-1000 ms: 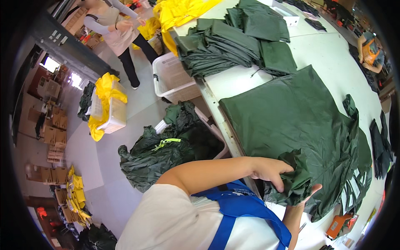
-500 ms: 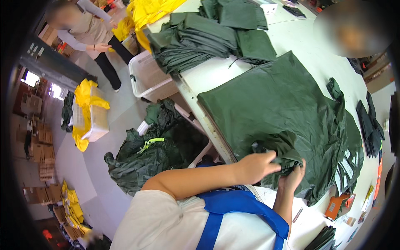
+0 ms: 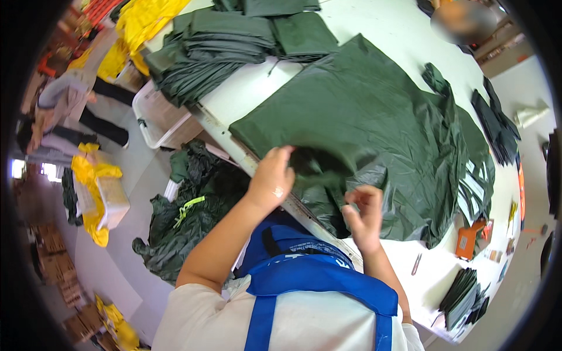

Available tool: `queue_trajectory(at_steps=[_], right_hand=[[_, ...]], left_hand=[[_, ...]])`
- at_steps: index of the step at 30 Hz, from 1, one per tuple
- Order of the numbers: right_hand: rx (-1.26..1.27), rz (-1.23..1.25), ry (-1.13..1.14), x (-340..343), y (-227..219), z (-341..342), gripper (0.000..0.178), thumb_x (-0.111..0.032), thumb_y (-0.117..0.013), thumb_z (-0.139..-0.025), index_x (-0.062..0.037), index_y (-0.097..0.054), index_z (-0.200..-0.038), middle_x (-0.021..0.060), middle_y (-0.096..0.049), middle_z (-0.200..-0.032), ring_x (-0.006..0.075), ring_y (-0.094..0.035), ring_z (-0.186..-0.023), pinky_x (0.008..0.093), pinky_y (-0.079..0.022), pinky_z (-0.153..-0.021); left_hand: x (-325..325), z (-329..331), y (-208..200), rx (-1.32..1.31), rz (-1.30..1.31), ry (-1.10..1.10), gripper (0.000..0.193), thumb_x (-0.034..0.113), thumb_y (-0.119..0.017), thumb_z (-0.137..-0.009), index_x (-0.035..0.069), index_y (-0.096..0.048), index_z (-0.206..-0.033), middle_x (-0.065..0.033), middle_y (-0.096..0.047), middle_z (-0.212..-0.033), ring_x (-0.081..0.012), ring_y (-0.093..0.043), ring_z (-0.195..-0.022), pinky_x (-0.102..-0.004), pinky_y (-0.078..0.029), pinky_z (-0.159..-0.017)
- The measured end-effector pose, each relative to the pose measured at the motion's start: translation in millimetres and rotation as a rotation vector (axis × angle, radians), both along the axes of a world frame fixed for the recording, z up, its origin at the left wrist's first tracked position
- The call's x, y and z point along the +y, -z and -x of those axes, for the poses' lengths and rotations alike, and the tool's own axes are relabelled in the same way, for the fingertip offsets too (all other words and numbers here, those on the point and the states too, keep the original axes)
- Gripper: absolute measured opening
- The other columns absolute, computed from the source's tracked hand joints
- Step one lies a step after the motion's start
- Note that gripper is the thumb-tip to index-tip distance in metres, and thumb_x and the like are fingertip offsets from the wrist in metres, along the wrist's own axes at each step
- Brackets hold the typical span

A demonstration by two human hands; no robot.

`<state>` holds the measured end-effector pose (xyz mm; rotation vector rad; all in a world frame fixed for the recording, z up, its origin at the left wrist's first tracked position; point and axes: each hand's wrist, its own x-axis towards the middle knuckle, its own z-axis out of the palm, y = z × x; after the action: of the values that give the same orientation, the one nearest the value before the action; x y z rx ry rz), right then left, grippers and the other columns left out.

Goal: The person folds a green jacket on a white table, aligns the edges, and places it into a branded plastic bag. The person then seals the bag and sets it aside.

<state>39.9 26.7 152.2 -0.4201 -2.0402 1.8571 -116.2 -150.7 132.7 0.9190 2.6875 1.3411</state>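
A dark green garment of shiny coated fabric (image 3: 374,111) lies spread over the white table in front of me, creased on its right side. My left hand (image 3: 272,180) is at its near left edge, fingers closed on a fold of the fabric. Next to that hand, a dark, motion-smeared part of the garment (image 3: 322,167) is lifted and forms a loop. My right hand (image 3: 366,217) is just right of this fold, fingers curled and thumb apart, with nothing visible in it. Pale strips (image 3: 473,190) show at the garment's right end.
Folded dark green pieces (image 3: 219,44) are stacked at the far left of the table (image 3: 404,263). Crumpled green garments (image 3: 193,222) fill a bin beside its metal edge. A small tool (image 3: 416,264) and an orange box (image 3: 468,241) lie right. A person (image 3: 64,102) bends near a yellow-draped bin (image 3: 111,202).
My hands have moved apart, the left one up and left, the right one leftward. The bunched fabric between them has opened into a loose loop. The person at left has bent down.
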Motion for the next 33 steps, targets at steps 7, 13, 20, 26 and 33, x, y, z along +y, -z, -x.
queue_trajectory(at_steps=[7, 13, 20, 26, 33], right_hand=[[-0.709, -1.019, -0.305, 13, 91, -63, 0.059, -0.006, -0.062, -0.078, -0.0191, -0.050, -0.135, 0.0113, -0.037, -0.146, 0.0398, -0.027, -0.138, 0.0634, -0.021, -0.108], [-0.591, -0.923, -0.343, 5, 79, -85, 0.061, 0.001, -0.059, -0.076, -0.0225, -0.054, -0.131, 0.0080, -0.043, -0.143, 0.0371, -0.031, -0.137, 0.0615, -0.021, -0.109], [-0.697, -0.908, -0.405, 8, 85, -89, 0.068, 0.000, -0.057, -0.078, -0.0232, -0.043, -0.140, 0.0029, -0.044, -0.144, 0.0314, -0.029, -0.139, 0.0604, -0.014, -0.112], [-0.650, -0.734, -0.427, 14, 81, -100, 0.062, -0.004, -0.061, -0.077, -0.0202, -0.049, -0.136, 0.0085, -0.046, -0.142, 0.0319, -0.032, -0.138, 0.0584, -0.016, -0.112], [-0.898, -0.742, 0.781, 110, 124, -113, 0.055, -0.039, -0.041, -0.098, -0.0162, -0.030, -0.147, 0.0151, -0.024, -0.153, 0.0401, -0.019, -0.141, 0.0557, -0.019, -0.110]], left_hand=[[-22, 116, 11, -0.777, 0.310, 0.045, 0.048, 0.000, -0.051, -0.080, 0.009, -0.052, -0.127, -0.0111, -0.062, -0.080, -0.0170, -0.057, -0.055, -0.0304, -0.047, -0.047], [-28, 182, 62, -0.565, 0.668, 0.128, 0.037, 0.025, -0.052, -0.090, 0.004, -0.061, -0.119, -0.0086, -0.065, -0.082, -0.0199, -0.059, -0.062, -0.0341, -0.048, -0.055], [55, 183, 38, -0.200, 0.752, 0.238, 0.041, 0.042, -0.060, -0.086, 0.001, -0.065, -0.084, -0.0201, -0.065, -0.086, -0.0382, -0.061, -0.081, -0.0429, -0.047, -0.074], [30, 229, 96, -0.926, 0.028, -0.059, 0.038, 0.036, -0.060, -0.089, -0.001, -0.064, -0.084, -0.0118, -0.064, -0.078, -0.0230, -0.060, -0.070, -0.0388, -0.047, -0.067], [-31, 150, 79, -0.325, 0.167, -0.032, 0.031, 0.032, -0.053, -0.097, 0.002, -0.059, -0.095, -0.0021, -0.054, -0.071, -0.0096, -0.045, -0.066, -0.0261, -0.040, -0.062]])
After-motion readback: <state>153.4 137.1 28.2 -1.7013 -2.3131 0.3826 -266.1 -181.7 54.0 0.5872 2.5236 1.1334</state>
